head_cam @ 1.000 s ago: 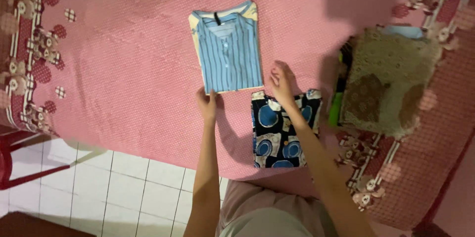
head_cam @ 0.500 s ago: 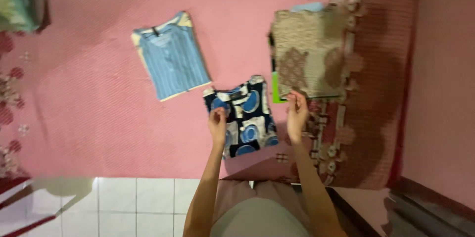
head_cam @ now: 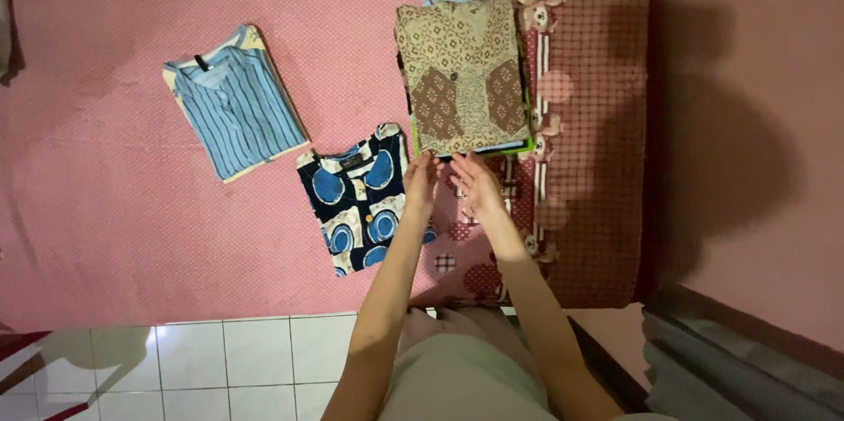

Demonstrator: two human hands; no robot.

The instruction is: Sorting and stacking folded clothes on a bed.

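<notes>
Both hands, left and right, have moved off the circle-print shirt to the near edge of the brown shirt topping the stack by the bed's right border, fingers loosely open, gripping nothing.

Bare pink bedspread left of shirts

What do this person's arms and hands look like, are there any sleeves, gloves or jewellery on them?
Both arms are bare from the lower frame edge to the fingertips: no sleeves, no gloves. The left hand and right hand show no ring, watch or bracelet that can be made out. Both forearms are slim and long. Below them a light greyish-green garment covers the body.
</notes>
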